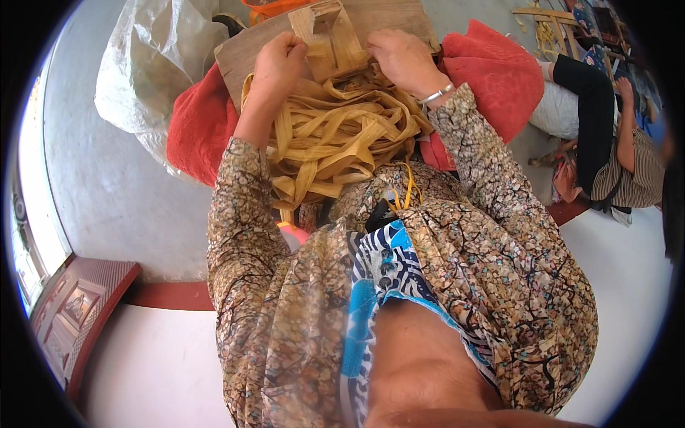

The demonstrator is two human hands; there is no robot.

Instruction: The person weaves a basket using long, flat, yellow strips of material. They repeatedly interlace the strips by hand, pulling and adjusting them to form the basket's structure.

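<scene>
Both hands are working up on the board [242,53], left hand [280,60] and right hand [399,57] each closing on the woven strip piece [330,39] lying between them, loose strips [335,135] piling toward the lap.

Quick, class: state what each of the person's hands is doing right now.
Left hand: closed on yellow straw strips.
Right hand: fingers pressing the woven piece; grip cannot be told.

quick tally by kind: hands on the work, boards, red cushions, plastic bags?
Hands: 2, left hand and right hand, both gripping the woven strip piece
Wooden board: 1
Red cushions: 2
Clear plastic bag: 1
Total: 6
</scene>
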